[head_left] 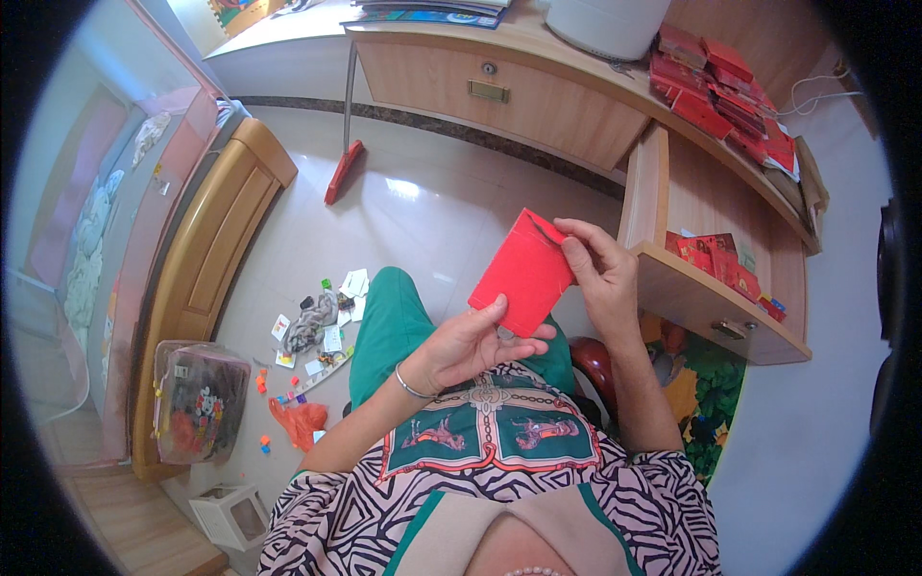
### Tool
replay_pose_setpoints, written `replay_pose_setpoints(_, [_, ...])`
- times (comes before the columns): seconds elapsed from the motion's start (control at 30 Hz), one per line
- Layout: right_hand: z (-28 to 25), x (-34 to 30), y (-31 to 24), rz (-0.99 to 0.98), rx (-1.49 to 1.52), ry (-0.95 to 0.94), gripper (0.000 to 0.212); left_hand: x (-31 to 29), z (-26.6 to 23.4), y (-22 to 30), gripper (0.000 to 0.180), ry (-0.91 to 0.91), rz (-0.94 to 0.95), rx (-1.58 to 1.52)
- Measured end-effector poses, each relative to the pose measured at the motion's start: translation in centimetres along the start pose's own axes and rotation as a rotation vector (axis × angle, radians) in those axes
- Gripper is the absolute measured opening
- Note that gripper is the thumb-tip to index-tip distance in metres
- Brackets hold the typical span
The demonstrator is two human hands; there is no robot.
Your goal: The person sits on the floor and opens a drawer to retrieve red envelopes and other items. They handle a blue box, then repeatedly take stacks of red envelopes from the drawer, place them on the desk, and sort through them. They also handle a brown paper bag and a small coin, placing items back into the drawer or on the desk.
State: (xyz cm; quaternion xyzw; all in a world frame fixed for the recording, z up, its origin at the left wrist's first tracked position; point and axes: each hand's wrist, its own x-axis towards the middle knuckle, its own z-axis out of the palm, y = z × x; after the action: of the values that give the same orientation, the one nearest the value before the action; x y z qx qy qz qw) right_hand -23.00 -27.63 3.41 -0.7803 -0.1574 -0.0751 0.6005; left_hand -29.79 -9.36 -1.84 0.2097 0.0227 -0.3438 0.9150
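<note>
A red paper envelope (526, 276) is held tilted above my lap, between both hands. My left hand (471, 348), with a silver bangle at the wrist, grips its lower edge, thumb on top and fingers beneath. At the upper right corner, my right hand (597, 267) pinches the envelope's edge between thumb and fingers. A dark slit shows along that top edge, so the flap looks partly lifted. Whatever may be inside cannot be seen.
An open drawer (715, 293) on the right holds several red packets (720, 259). More red envelopes (720, 91) are heaped on the desk (499, 72). Cards and small toys (322, 331) lie on the floor beside a clear plastic bin (199, 403). A red broom (344, 173) leans near the desk.
</note>
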Motion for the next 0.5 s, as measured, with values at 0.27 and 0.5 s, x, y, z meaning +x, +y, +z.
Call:
replay_pose_setpoints(0.27, [0.28,-0.13,-0.29,-0.166,-0.219,0.065,0.022,0.01,0.39,-0.06,0.048,0.025,0.031,0.042])
replay_pose_setpoints(0.5, [-0.03,0.15,-0.39,-0.313,-0.304,0.030,0.027,0.02,0.46,-0.07,0.048,0.031,0.031,0.052])
